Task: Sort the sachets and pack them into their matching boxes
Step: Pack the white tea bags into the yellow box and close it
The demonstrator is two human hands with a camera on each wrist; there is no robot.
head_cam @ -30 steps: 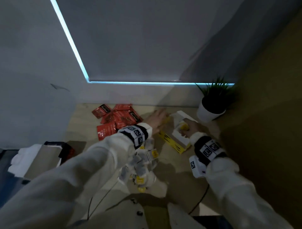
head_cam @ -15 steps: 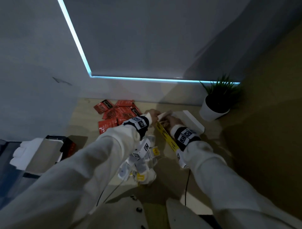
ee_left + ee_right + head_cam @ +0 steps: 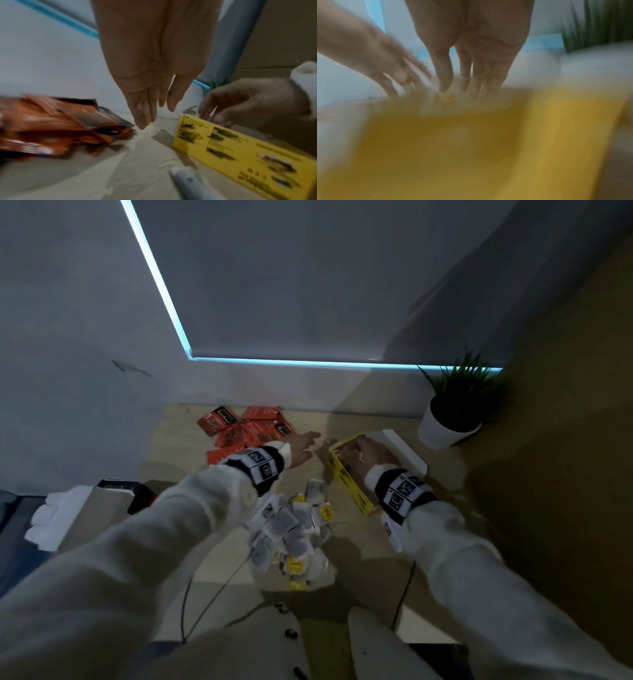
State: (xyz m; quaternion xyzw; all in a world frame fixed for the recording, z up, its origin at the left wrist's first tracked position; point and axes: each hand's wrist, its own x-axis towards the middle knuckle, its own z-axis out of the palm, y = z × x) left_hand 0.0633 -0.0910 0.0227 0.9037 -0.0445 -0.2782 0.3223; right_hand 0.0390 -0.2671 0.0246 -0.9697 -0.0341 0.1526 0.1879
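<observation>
An open yellow box lies on the pale table, right of centre, with its white lid flap behind it. My right hand reaches down into the box, fingers fairly straight; a yellow tag shows at their tips. My left hand hovers flat and empty between the box and the red sachets. The left wrist view shows its straight fingers just above the table, the red sachets to their left and the yellow box to their right. A heap of grey tea bags with yellow tags lies near me.
A potted plant in a white pot stands at the back right, close to the box. A dark box and white cloth lie at the left edge. The wall runs just behind the red sachets. Cables hang from both wrists.
My right hand has gone from the box's far end down into the box. My left hand has come off the box and drawn left, opening flat.
</observation>
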